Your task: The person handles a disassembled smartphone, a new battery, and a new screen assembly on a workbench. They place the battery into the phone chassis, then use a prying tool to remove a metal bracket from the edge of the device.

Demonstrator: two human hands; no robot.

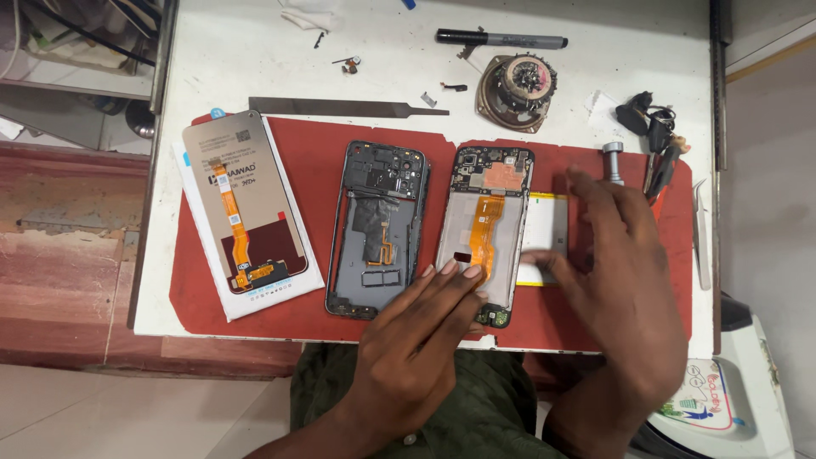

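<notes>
Closest to me, my left hand [416,340] rests fingers-down on the lower part of the opened phone body [484,234], pressing it flat against the red mat [323,161] near the middle of the frame; it grips nothing, just pins the phone down. My right hand [620,272] is spread open at the right of the frame, its fingertips on the pale yellow battery [544,225] that lies just beside the phone's right edge. An orange flex cable [486,234] runs down the phone's bare middle, right under my left fingertips. I think that is the weak spot: too much pressure or a sideways slide could crease or tear the ribbon, and bending the battery could damage it. Left of the phone lies the dark back frame [378,229], and further left a replacement screen [242,200] face down on its white sleeve. Along the top of the bench [595,76] sit a flat metal file [348,107], a marker pen [501,39] and a small round speaker [516,92], with tweezers [701,234] at the right edge.
</notes>
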